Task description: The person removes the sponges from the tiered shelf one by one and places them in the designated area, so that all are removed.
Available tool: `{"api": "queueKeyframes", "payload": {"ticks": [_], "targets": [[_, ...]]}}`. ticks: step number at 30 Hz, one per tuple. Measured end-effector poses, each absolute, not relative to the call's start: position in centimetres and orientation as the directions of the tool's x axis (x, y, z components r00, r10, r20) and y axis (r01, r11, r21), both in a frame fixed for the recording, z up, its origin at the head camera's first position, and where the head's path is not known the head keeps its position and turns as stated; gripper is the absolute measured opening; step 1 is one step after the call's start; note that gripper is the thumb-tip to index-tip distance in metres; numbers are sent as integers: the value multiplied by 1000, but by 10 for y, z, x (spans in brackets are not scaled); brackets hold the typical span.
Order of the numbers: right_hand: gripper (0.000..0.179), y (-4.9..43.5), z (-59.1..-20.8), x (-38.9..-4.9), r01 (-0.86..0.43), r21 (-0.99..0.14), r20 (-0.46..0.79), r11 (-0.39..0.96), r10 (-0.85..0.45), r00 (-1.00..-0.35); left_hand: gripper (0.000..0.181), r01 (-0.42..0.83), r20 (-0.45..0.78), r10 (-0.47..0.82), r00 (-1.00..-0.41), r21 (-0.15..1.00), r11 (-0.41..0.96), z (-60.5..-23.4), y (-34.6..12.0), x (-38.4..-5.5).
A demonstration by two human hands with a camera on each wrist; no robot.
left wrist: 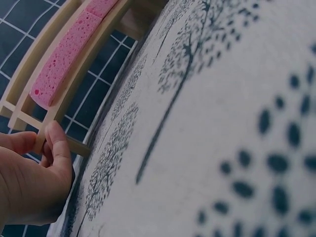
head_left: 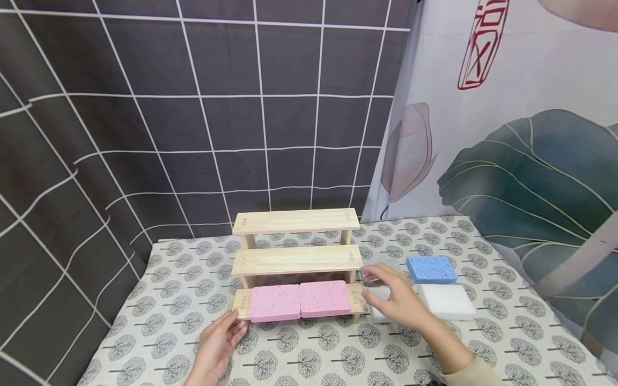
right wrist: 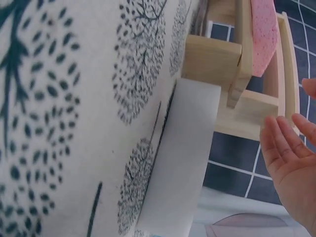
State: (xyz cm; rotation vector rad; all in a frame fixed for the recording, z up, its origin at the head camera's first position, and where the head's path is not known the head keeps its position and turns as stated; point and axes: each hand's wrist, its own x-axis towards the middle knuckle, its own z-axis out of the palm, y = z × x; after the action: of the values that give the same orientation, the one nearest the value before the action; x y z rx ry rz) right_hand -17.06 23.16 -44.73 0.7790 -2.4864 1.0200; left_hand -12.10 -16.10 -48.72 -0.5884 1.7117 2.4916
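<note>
A three-step wooden stand (head_left: 295, 259) bears two pink sponges (head_left: 275, 303) side by side on its lowest step. At that step's left end, my left hand (head_left: 219, 343) grips the board with the thumb on one side and fingers on the other; the left wrist view shows this pinch on the wood (left wrist: 55, 111). My right hand (head_left: 403, 297) hovers by the stand's right end with fingers spread and nothing in them. Below it lies a white sponge block (right wrist: 185, 153), partly hidden by the hand in the head view.
To the right, a blue sponge (head_left: 431, 269) lies behind another white block (head_left: 446, 302). A tree-patterned cloth (head_left: 169, 316) covers the table. Behind stands a dark gridded curtain (head_left: 222, 123), with a leaf-printed cloth (head_left: 531, 171) on the right.
</note>
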Motion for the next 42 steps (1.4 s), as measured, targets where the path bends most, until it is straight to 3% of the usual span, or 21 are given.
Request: {"api": "queueKeyframes", "payload": {"ticks": [9,18,25,42], "targets": [[47,222,-452,-170,-663,-539,518,519,-416,-747,28,-264,-344,-159,-926,886,-380,-488,-161,-121],[48,212,-451,-168,-623,-539,431,567,-450,-782,31,-263,-342,-157,-927,887,-380,-487,-162,-120],[50,206,-452,-169,-636,-529,408,562,-489,-771,30,-268,-351,-165,-922,884,-384,-487,-160,-121],[68,188,-450,-169,-598,-507,305,620,-520,-798,36,-271,-349,-162,-923,889,-369,-488,-160,-121]]}}
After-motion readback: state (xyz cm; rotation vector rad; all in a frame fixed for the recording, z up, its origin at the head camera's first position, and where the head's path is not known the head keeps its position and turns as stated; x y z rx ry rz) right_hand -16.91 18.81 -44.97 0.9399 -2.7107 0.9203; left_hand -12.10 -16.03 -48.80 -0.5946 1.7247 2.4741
